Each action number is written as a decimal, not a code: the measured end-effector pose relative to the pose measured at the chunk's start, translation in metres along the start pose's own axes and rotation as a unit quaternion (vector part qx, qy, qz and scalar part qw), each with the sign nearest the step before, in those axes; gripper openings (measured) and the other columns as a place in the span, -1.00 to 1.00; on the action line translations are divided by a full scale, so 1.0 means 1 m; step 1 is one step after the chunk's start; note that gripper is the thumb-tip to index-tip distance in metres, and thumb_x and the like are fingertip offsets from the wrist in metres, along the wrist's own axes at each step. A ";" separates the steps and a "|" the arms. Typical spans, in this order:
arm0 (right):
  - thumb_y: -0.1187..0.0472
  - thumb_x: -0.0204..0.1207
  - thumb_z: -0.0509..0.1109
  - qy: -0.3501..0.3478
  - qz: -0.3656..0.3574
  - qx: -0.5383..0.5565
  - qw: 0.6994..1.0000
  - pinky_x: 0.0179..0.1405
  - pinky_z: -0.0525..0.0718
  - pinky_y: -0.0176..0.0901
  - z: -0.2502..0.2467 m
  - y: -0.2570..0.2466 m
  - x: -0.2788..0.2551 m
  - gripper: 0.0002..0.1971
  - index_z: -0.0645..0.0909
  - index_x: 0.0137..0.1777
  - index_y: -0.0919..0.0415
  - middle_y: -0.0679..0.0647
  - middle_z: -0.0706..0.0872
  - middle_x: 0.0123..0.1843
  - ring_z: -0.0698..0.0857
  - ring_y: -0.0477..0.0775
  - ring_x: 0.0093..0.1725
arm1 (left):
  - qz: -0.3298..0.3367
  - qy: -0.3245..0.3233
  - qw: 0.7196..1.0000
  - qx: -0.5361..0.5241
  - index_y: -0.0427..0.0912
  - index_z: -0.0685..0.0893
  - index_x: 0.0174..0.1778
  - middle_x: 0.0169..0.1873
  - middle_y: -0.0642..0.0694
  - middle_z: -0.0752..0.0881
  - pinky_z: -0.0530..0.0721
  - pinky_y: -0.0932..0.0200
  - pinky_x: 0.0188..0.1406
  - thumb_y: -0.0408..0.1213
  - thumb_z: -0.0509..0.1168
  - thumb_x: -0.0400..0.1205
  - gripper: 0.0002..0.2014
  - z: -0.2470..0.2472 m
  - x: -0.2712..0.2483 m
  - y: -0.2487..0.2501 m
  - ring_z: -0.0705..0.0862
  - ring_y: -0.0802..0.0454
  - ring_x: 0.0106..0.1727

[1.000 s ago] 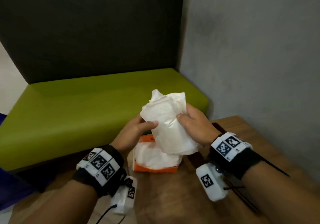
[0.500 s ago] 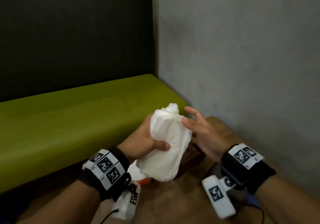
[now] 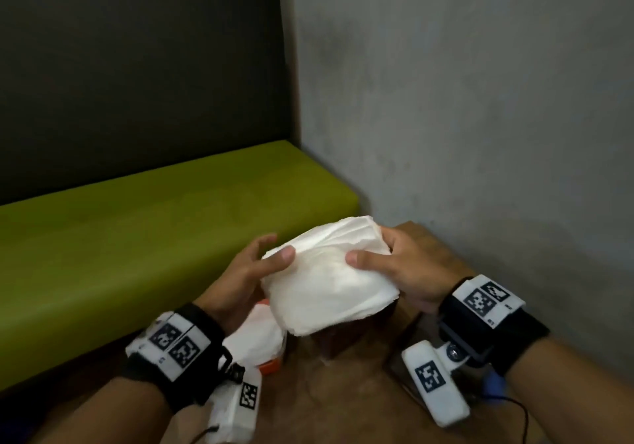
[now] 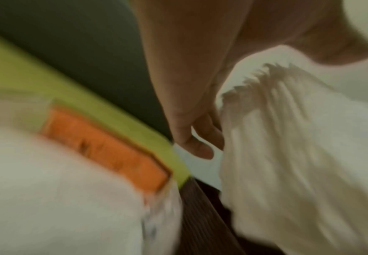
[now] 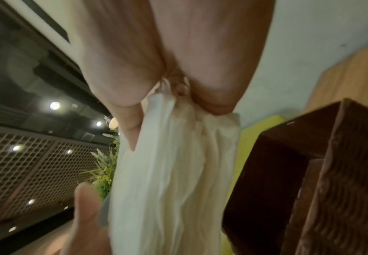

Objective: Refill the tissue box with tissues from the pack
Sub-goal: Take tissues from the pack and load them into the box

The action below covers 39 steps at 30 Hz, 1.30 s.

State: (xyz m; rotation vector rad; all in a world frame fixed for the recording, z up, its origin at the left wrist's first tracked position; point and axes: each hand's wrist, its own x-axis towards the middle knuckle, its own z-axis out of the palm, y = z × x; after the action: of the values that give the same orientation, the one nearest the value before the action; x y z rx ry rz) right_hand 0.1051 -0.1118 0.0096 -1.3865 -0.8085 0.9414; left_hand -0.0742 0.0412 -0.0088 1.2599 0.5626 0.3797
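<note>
I hold a stack of white tissues point(image 3: 329, 279) level between both hands, just above the dark brown wooden tissue box point(image 3: 346, 339), which it mostly hides. My left hand point(image 3: 271, 251) holds the stack's left end, thumb on top and fingers behind the edge. The right end is gripped by my right hand point(image 3: 374, 251), thumb over the top. In the blurred left wrist view my left hand point(image 4: 200, 148) lies against the tissues point(image 4: 287, 155). In the right wrist view my right hand point(image 5: 178, 96) pinches the tissues point(image 5: 174, 172) beside the open box point(image 5: 309, 172). The orange pack point(image 3: 267, 347) lies lower left.
The wooden table point(image 3: 343, 402) meets a grey wall point(image 3: 480, 135) on the right. A green bench seat point(image 3: 154, 231) with a dark backrest runs behind and to the left. The orange pack point(image 4: 104, 151) still shows white tissues in it.
The stack went from upright in my left hand alone to lying level. My right hand, open half a second ago, has taken hold of its right end over the brown box.
</note>
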 end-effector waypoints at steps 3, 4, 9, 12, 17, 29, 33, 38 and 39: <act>0.39 0.48 0.46 0.005 0.006 0.038 0.999 -0.18 0.77 -0.18 0.003 -0.001 -0.001 -0.68 0.64 0.23 0.24 0.20 0.83 0.09 0.82 0.05 -0.03 | 0.016 -0.067 0.993 -0.094 -0.22 0.60 0.48 0.35 -0.31 0.71 0.71 -0.21 0.28 -0.02 0.67 0.29 -0.17 0.009 -0.011 -0.013 0.70 -0.30 0.35; 0.39 0.49 0.46 0.001 0.008 0.051 0.999 -0.16 0.77 -0.17 0.004 -0.001 -0.002 -0.66 0.63 0.26 0.26 0.23 0.82 0.12 0.81 0.09 0.00 | 0.023 -0.062 0.993 -0.098 -0.22 0.64 0.45 0.32 -0.31 0.73 0.77 -0.13 0.19 -0.15 0.66 0.32 -0.26 0.012 -0.011 -0.015 0.72 -0.30 0.32; 0.31 0.48 0.46 -0.014 0.002 0.125 0.992 0.06 0.78 -0.03 0.012 -0.001 -0.001 -0.55 0.55 0.39 0.30 0.32 0.75 0.26 0.75 0.28 0.22 | 0.052 -0.021 0.983 -0.174 -0.24 0.61 0.47 0.33 -0.34 0.72 0.77 -0.16 0.16 -0.22 0.69 0.28 -0.20 0.020 -0.013 -0.019 0.72 -0.32 0.32; 0.20 0.48 0.45 -0.018 0.008 0.150 0.989 0.24 0.71 0.12 0.018 0.002 0.001 -0.48 0.51 0.43 0.31 0.34 0.71 0.31 0.69 0.33 0.31 | 0.073 -0.009 0.985 -0.156 -0.23 0.61 0.46 0.32 -0.31 0.73 0.71 -0.27 0.25 -0.45 0.51 0.44 -0.39 0.025 -0.014 -0.021 0.72 -0.32 0.33; -0.06 0.39 0.54 -0.029 0.023 0.193 0.981 0.39 0.59 0.20 0.015 0.007 -0.001 -0.29 0.48 0.46 0.28 0.30 0.67 0.38 0.65 0.27 0.38 | 0.074 -0.012 0.986 -0.150 -0.26 0.64 0.42 0.29 -0.32 0.75 0.74 -0.26 0.20 -0.52 0.45 0.43 -0.42 0.019 -0.014 -0.014 0.73 -0.33 0.30; 0.33 0.44 0.51 -0.016 0.023 0.117 0.993 0.18 0.73 0.15 0.010 0.011 -0.005 -0.52 0.57 0.38 0.29 0.31 0.75 0.26 0.74 0.31 0.25 | 0.069 0.026 0.995 -0.067 -0.20 0.68 0.38 0.20 -0.22 0.81 0.74 -0.21 0.20 -0.52 0.54 0.43 -0.44 0.039 -0.007 -0.010 0.79 -0.23 0.22; 0.35 0.42 0.55 0.021 0.063 0.030 0.997 0.12 0.76 0.08 -0.007 0.005 0.008 -0.51 0.57 0.36 0.29 0.25 0.79 0.20 0.78 0.23 0.18 | 0.003 0.094 0.994 -0.059 -0.19 0.76 0.23 0.04 -0.16 0.87 0.81 0.00 -0.13 -0.49 0.48 0.52 -0.64 0.048 0.000 -0.012 0.86 -0.16 0.03; 0.26 0.41 0.54 0.082 0.138 -0.240 0.957 -0.02 0.73 -0.11 -0.026 -0.006 0.032 -0.49 0.53 0.36 0.28 0.08 0.70 0.18 0.70 0.09 0.09 | -0.082 0.179 0.975 0.101 -0.31 0.74 0.15 -0.08 -0.23 0.84 0.73 0.09 -0.38 -0.39 0.52 0.46 -0.66 0.056 0.023 -0.023 0.83 -0.20 -0.14; 0.23 0.44 0.50 0.079 0.151 -0.314 0.934 -0.20 0.63 -0.26 -0.026 -0.008 0.036 -0.52 0.53 0.35 0.26 0.07 0.65 0.16 0.63 0.06 0.05 | -0.088 0.181 0.967 0.156 -0.30 0.74 0.17 -0.06 -0.22 0.83 0.76 0.04 -0.27 -0.33 0.53 0.45 -0.63 0.057 0.029 -0.025 0.82 -0.22 -0.08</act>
State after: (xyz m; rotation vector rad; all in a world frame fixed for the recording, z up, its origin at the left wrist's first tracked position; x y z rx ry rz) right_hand 0.1445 -0.0901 0.0136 -2.1645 -0.8224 0.8145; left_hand -0.0181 0.0057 -0.0270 1.4371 1.0714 0.3839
